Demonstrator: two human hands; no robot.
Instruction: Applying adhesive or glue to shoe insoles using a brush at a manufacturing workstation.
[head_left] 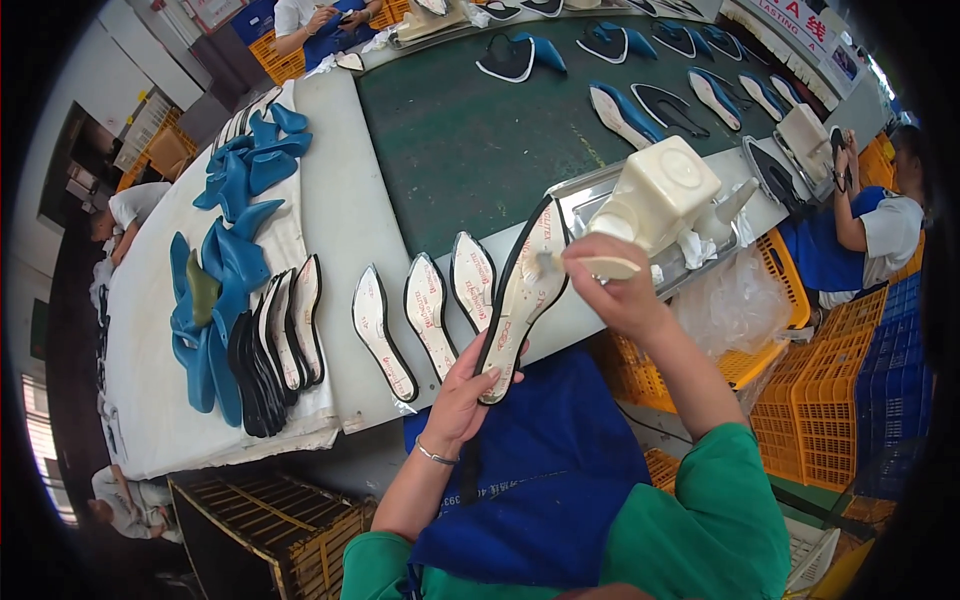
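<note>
My left hand (458, 402) is closed round the heel end of a shoe insole (522, 285), white with a black edge, held tilted above the table's front edge. In my right hand (628, 295) is a brush (610, 267) with a pale handle. Its bristles meet the white face of the insole near the middle; whether they press on it is hard to tell. Three similar insoles lie face up left of my hands: one at the left (382, 330), one in the middle (427, 305) and one partly behind the held insole (472, 272).
A cream plastic container (668, 185) and a nozzle bottle (733, 203) stand on a metal tray (578, 200) at right. Blue shoe lasts (235, 250) and stacked insoles (265, 345) lie left. A green conveyor belt (440, 150) carries shoe parts. Orange crates (815, 375) and a co-worker (870, 230) are right.
</note>
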